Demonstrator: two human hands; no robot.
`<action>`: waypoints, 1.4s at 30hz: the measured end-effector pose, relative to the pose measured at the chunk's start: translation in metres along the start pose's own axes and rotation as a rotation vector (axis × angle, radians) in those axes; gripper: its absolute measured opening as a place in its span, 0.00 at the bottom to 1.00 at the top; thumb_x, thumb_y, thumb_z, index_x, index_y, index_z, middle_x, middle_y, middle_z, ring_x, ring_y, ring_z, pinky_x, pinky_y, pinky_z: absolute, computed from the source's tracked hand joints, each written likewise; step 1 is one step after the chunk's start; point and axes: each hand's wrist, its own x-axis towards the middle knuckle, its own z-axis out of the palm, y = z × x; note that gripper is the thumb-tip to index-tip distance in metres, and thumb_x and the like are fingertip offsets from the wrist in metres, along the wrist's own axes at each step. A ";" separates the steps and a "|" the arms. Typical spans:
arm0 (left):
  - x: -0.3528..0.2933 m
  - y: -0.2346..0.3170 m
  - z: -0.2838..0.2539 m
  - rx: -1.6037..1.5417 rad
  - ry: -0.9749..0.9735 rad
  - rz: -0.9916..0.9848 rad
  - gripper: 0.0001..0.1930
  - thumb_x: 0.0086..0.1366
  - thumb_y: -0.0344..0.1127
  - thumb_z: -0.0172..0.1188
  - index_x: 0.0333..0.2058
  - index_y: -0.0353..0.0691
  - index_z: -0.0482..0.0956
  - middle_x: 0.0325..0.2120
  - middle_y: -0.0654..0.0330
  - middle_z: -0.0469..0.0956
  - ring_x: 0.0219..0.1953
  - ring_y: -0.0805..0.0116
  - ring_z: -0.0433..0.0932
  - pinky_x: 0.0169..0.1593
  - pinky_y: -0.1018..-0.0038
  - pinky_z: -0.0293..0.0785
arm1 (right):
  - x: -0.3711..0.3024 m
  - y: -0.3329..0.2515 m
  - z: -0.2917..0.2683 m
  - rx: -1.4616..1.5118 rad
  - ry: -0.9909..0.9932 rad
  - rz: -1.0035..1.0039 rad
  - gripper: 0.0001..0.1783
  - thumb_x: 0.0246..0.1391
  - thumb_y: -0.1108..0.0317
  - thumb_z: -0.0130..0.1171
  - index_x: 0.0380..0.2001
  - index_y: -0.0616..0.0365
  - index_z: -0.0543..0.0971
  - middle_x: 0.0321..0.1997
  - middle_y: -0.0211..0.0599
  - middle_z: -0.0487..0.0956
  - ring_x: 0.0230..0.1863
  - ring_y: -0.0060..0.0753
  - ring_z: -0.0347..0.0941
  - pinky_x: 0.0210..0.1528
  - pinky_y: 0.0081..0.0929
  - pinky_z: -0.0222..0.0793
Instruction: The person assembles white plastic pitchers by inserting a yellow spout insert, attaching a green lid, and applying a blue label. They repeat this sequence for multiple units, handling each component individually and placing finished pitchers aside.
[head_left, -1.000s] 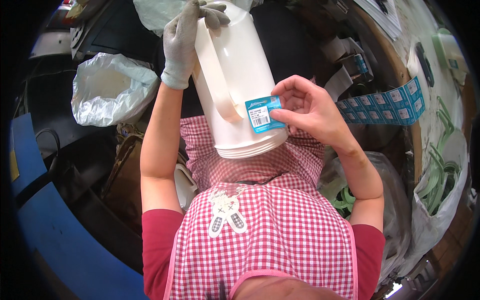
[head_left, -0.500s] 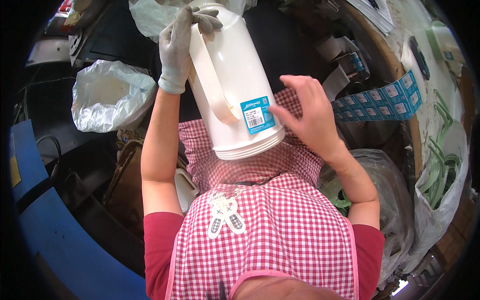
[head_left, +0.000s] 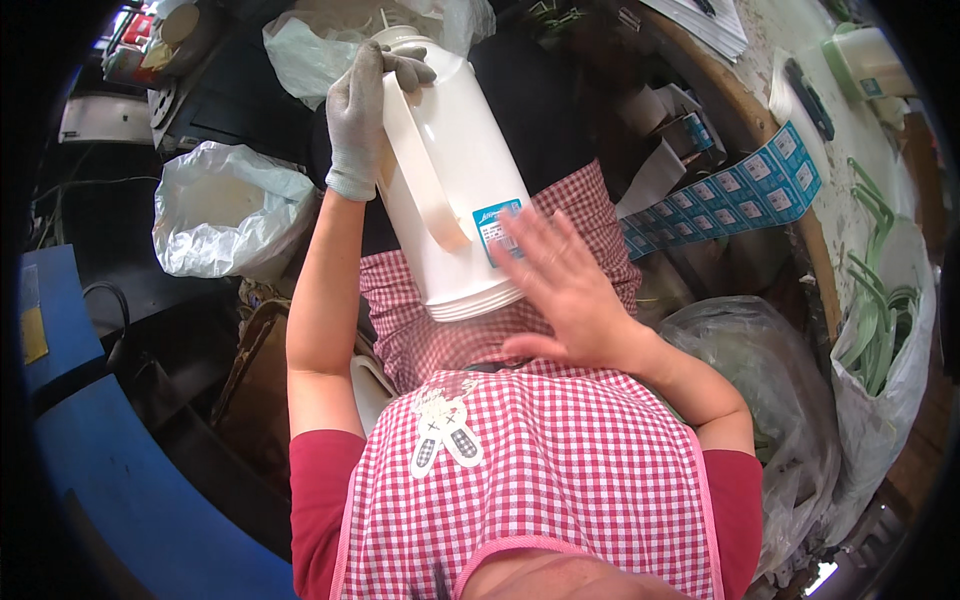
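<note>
White plastic jug (head_left: 460, 150) in front of me, above my lap, tilted: neck end away, ridged base toward my apron (head_left: 540, 460). Left hand (head_left: 357, 118), in a grey knit glove, is closed on the jug at the upper end of its handle (head_left: 412, 160), fingers over the shoulder. Right hand (head_left: 568, 290) is bare, fingers spread wide, nothing gripped. It's blurred and covers part of the blue label (head_left: 488, 222) on the jug's lower wall, right of the handle; can't tell if the fingertips press on it.

Apron is red-and-white gingham with a rabbit patch (head_left: 445, 440). To my right, a strip of blue labels (head_left: 735, 195) hangs by the wooden edge of the counter (head_left: 775, 35). Near it, a plastic bag (head_left: 905, 400) with green strips (head_left: 875, 335). Left side: white plastic bag (head_left: 185, 240), mouth open; blue panel (head_left: 150, 500) lower down.
</note>
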 end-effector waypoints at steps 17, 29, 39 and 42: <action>-0.038 0.152 0.052 0.455 -0.488 0.694 0.03 0.60 0.28 0.60 0.31 0.39 0.82 0.33 0.57 0.85 0.51 0.54 0.85 0.69 0.48 0.69 | 0.184 0.061 -0.149 0.559 0.273 -0.231 0.20 0.66 0.60 0.62 0.53 0.64 0.82 0.65 0.43 0.77 0.64 0.33 0.72 0.69 0.32 0.64; 0.022 0.127 0.046 -0.249 -0.374 -0.294 0.45 0.73 0.75 0.40 0.60 0.35 0.77 0.50 0.56 0.82 0.55 0.70 0.78 0.60 0.69 0.74 | 0.197 0.025 -0.214 0.280 -0.117 -0.394 0.18 0.68 0.56 0.61 0.30 0.60 0.82 0.26 0.39 0.79 0.28 0.43 0.73 0.43 0.33 0.68; -0.048 0.187 -0.040 -0.355 0.168 0.222 0.49 0.62 0.61 0.65 0.71 0.34 0.58 0.65 0.47 0.69 0.65 0.51 0.74 0.66 0.56 0.75 | 0.417 0.216 -0.340 -0.759 0.816 0.376 0.25 0.67 0.51 0.59 0.49 0.65 0.85 0.42 0.55 0.86 0.47 0.47 0.82 0.43 0.40 0.77; -0.072 0.193 -0.083 -0.182 0.491 0.460 0.52 0.63 0.70 0.57 0.71 0.33 0.58 0.67 0.45 0.67 0.66 0.51 0.72 0.68 0.54 0.73 | 0.473 0.277 -0.262 -0.662 0.584 -0.125 0.28 0.62 0.47 0.61 0.48 0.64 0.85 0.45 0.56 0.86 0.51 0.52 0.82 0.50 0.46 0.76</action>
